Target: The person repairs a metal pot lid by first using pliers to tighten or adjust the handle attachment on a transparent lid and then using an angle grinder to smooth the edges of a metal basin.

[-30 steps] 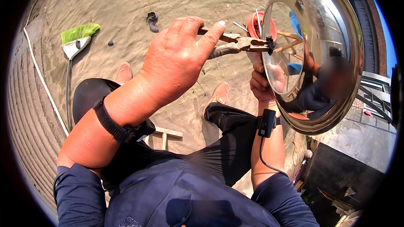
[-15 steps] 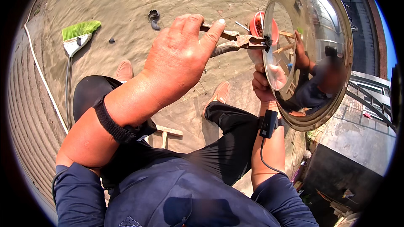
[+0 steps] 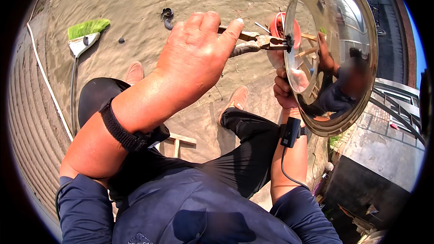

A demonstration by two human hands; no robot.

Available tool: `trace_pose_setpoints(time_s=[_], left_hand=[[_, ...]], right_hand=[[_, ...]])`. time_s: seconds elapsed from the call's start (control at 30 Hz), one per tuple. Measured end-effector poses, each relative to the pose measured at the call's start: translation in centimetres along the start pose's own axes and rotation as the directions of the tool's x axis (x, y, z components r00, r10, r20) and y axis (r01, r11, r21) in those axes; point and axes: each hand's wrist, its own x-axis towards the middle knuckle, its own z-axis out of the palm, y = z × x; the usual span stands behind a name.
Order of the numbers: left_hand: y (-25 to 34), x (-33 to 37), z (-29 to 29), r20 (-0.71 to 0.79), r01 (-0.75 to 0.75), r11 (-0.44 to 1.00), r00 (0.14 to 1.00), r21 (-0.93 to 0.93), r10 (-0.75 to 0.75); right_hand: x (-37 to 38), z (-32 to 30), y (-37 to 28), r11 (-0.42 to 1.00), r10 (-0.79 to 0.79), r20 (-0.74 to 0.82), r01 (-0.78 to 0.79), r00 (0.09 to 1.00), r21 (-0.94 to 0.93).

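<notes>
My left hand [image 3: 192, 58] is closed around the handles of a pair of worn, rusty pliers [image 3: 262, 42], its thumb stretched along them. The jaws meet a small, jagged black piece [image 3: 289, 43] at the middle of a shiny round pot lid [image 3: 346, 25]. Whether they clamp it firmly I cannot tell. The lid is held up on edge, mirroring my arms and body. My right hand [image 3: 284, 91] grips it from beneath, fingers bent at its near side; part of that hand is hidden by the lid.
A red bowl [image 3: 296, 34] with brownish bits stands behind the lid. Broken black pieces [image 3: 167, 17] lie on the ground. To the left is a green-bristled broom [image 3: 84, 40]. A wooden frame [image 3: 181, 140] is between my legs, and metal railings [image 3: 400, 104] stand at right.
The pliers and the black piece have shifted very slightly right and up. The lid has tilted a little and its lower rim sits higher. Both hands keep their grip.
</notes>
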Motion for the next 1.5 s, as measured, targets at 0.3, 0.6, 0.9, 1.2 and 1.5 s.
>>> trace_pose_setpoints(time_s=[0.3,0.6,0.9,1.2,1.5], left_hand=[[0.0,0.0,-0.1,-0.012,-0.011,0.999,1.000,0.031,0.012],[-0.2,0.5,-0.2,-0.042,0.001,0.999,0.999,0.051,0.001],[-0.5,0.5,-0.5,0.050,0.053,0.998,0.997,-0.018,-0.052],[-0.6,0.4,-0.3,0.218,0.124,0.989,0.970,-0.084,-0.103],[-1.1,0.1,0.1,0.257,0.153,0.979,0.960,-0.135,-0.115]], right_hand=[[0.4,-1.8,1.2,0.982,0.024,0.159,-0.053,0.987,0.183],[0.1,0.1,0.8,0.985,0.073,0.136,-0.093,0.988,0.147],[0.2,-0.8,2.2,0.885,0.131,0.155,-0.186,0.979,0.426],[-0.1,1.1,0.9,0.935,0.173,0.148,-0.209,0.974,0.285],[0.0,-0.6,2.5,0.895,0.172,0.087,-0.192,0.981,0.403]])
